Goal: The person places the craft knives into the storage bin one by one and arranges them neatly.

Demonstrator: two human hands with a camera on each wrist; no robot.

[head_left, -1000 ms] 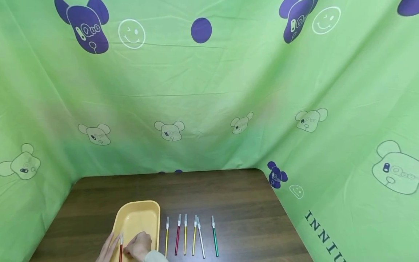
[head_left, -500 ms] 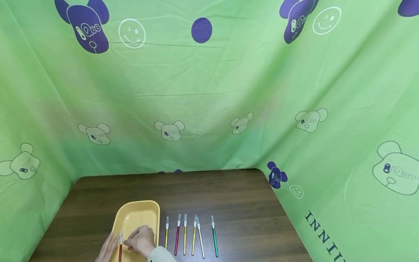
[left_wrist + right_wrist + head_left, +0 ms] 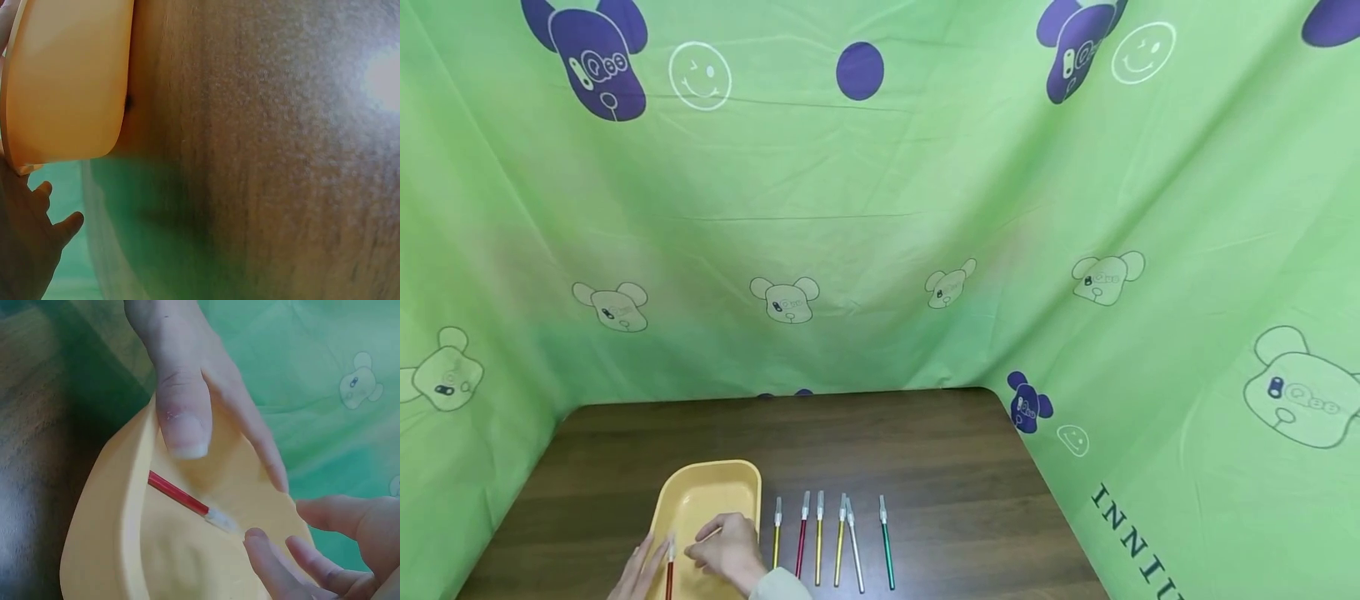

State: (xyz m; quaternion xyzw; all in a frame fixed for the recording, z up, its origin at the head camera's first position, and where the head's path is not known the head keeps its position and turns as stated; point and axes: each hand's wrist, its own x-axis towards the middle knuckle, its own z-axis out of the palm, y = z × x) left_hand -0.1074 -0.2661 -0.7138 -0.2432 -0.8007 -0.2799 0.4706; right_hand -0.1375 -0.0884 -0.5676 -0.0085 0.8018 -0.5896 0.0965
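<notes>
A yellow tray (image 3: 718, 472) stands at the table's near left. In it lies a slim red craft knife (image 3: 181, 492) with a clear cap; it resembles a pen in the head view. My left hand (image 3: 634, 575) holds the tray's left side, its thumb inside the wall in the right wrist view. Over the tray floor, my right hand (image 3: 730, 550) hovers with loosely bent, parted fingers (image 3: 325, 512) and nothing between them. Their tips come close to the cap. The left wrist view shows mainly the tray's outer wall.
To the right of the tray, several capped craft knives lie roughly parallel on the dark wooden table (image 3: 925, 450): yellow ones, a red one (image 3: 801, 537), a silver one (image 3: 855, 546) and a green one (image 3: 887, 546). A patterned green cloth (image 3: 865, 208) encloses the table's back and sides.
My right hand has shifted slightly up and to the right over the tray, away from the red craft knife. My left hand keeps its place at the tray's side.
</notes>
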